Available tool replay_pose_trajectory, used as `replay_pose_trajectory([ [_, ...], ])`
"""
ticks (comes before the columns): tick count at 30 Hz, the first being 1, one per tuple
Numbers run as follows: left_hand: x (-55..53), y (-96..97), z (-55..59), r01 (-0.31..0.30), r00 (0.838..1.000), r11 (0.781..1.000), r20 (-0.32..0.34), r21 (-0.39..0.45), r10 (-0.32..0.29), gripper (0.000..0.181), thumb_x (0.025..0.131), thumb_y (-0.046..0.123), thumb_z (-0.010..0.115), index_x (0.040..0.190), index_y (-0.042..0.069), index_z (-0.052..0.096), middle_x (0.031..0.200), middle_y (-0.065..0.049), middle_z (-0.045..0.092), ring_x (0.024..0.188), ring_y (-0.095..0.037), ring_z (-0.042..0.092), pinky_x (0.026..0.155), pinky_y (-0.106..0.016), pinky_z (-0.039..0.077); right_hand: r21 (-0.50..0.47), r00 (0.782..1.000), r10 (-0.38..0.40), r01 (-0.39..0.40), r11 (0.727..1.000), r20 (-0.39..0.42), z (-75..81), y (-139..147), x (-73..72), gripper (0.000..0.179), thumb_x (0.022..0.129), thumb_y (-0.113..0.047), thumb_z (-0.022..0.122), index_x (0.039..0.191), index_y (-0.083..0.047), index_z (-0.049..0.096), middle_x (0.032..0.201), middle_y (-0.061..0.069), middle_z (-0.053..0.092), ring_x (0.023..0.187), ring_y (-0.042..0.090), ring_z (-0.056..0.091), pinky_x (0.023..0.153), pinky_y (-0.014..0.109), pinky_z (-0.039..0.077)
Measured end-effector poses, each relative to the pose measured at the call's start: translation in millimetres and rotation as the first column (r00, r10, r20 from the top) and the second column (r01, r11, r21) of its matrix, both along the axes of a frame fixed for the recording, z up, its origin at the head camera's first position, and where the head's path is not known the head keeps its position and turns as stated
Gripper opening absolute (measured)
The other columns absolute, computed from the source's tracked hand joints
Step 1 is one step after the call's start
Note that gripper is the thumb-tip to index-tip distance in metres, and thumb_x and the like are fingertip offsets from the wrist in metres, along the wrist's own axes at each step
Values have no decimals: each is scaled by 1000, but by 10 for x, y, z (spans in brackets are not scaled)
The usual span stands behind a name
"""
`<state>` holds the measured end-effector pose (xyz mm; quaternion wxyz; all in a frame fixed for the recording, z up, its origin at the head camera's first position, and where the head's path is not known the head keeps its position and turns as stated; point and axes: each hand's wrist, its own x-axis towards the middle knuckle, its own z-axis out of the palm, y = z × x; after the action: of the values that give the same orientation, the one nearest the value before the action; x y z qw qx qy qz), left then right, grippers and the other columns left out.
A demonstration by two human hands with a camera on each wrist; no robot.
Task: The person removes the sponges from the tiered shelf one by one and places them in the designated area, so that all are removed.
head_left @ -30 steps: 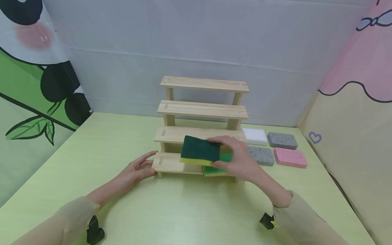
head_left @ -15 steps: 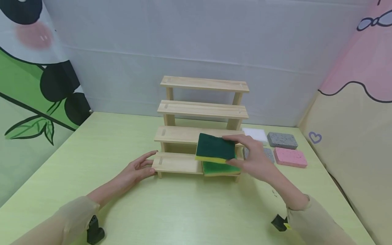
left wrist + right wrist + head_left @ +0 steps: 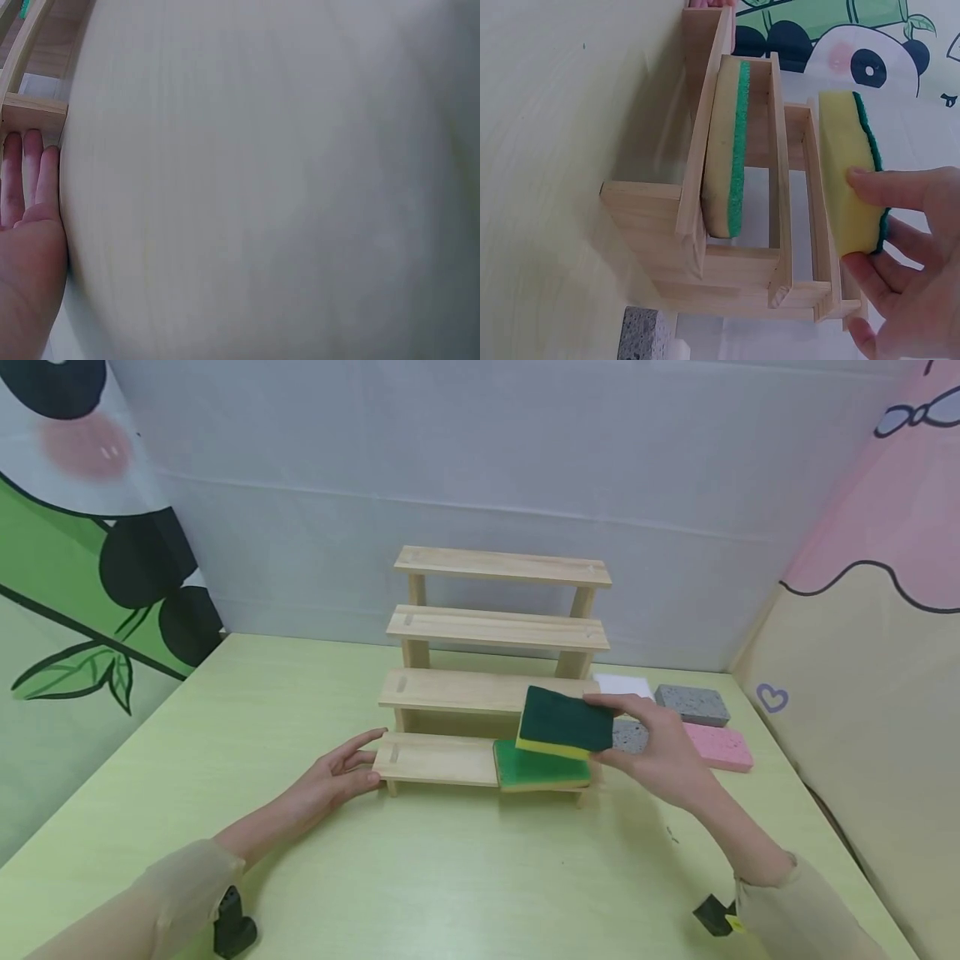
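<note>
A yellow sponge with a dark green scouring side (image 3: 566, 722) is pinched by its right end in my right hand (image 3: 660, 756), raised in front of the stepped wooden rack (image 3: 431, 762). Below it, a sponge with a brighter green top (image 3: 536, 768) lies on the right half of the lowest shelf. From the right wrist view, thumb and fingertips press the yellow face of the held sponge (image 3: 840, 172), and the other sponge (image 3: 726, 150) rests on its shelf. My left hand (image 3: 330, 785) touches the rack's left end with nearly straight fingers (image 3: 46, 176).
Right of the rack lie a white block (image 3: 624, 687), a grey speckled block (image 3: 692, 704), a pink sponge (image 3: 720, 747) and another grey block (image 3: 628, 737), partly hidden by my right hand. A cloth wall (image 3: 300, 568) stands close behind the rack.
My right hand has moved to the right with the held sponge, from over the middle of the lowest shelf to over its right part. My left hand has stayed at the rack's left end.
</note>
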<state>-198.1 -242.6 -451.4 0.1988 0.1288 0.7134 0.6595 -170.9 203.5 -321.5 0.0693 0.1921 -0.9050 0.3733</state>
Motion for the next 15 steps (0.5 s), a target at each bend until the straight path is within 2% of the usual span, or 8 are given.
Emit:
replay_pose_trajectory([
  [7,5,4,6,-1,1000,1000,3,-5,2,69,100,16,56,158,27,19,144,-7,50,121,-8,61,99,-18,49,8,998,-59,59,998,0,-41,122,48,65,77,-1,80,136,-19,59,127,11,64,121,30,53,106,62,37],
  [15,10,5,10,-4,1000,1000,2,-3,4,70,100,15,57,158,26,19,141,-4,52,120,-7,61,99,-18,49,17,996,-89,89,996,7,-101,266,68,65,78,1,78,137,-15,57,127,15,62,121,34,52,105,66,36],
])
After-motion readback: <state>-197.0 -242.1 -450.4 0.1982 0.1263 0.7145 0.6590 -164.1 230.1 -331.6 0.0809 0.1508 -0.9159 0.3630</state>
